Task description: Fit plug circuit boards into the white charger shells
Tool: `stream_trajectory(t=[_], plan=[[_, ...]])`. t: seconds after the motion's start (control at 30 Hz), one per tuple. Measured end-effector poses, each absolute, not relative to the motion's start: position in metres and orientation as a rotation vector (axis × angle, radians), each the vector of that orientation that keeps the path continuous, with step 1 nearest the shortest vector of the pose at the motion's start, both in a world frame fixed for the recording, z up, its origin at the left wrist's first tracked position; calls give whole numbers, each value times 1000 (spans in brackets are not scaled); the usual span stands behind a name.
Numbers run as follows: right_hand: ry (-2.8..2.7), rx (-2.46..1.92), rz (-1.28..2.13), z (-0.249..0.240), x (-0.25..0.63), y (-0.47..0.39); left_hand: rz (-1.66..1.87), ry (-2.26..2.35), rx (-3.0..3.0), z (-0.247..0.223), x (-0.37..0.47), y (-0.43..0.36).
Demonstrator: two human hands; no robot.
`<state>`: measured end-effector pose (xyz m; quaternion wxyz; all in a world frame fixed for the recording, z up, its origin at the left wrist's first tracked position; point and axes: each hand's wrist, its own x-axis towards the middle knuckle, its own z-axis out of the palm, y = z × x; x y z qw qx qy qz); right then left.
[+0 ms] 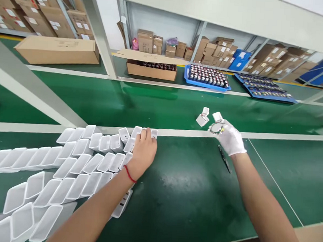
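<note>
My left hand (pixel 144 149), bare with a red string at the wrist, reaches over the far right end of rows of open white plastic housings (pixel 93 162). Its fingers curl down around one small white housing (pixel 153 133) at the row's end, partly hidden by them. My right hand (pixel 230 138) wears a white glove and pinches a small pale part with thin dark edges (pixel 216 128); its exact kind is unclear. Just beyond those fingertips is a white block-shaped piece (pixel 218 116); whether they touch I cannot tell. Black tweezers (pixel 224 159) lie on the green table beside my right wrist.
Past the white rail, a white housing with a raised piece (pixel 203 118) rests on the green conveyor surface (pixel 162 103). Farther back stand an open carton (pixel 150 73), a blue tray of small parts (pixel 208 78) and a blue panel of parts (pixel 266 89). A slanted metal post (pixel 34 87) rises at left.
</note>
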<state>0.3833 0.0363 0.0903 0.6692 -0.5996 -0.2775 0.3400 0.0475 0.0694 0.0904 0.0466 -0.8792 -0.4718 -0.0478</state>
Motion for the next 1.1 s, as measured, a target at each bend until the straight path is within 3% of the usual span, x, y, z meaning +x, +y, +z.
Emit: stream_trajectory(t=[0.17,0.37,0.53,0.63,1.1], plan=[[-664,-887,1191,114,320,-32,-177,-1302,-2837,89,62,49],[-782,-890,1279,108,271,-80,-142,-1203,-3155,75,66,-33],[-912,-915,1217,76,244,-93,-726,-1635,-3343,41,56,-55],[-1059,-944,1174,63,234,-96,-948,-1644,-3456,26,52,-50],[-1371,-1076,1044,68,222,-102,-1515,-1407,-3612,27,43,-40]])
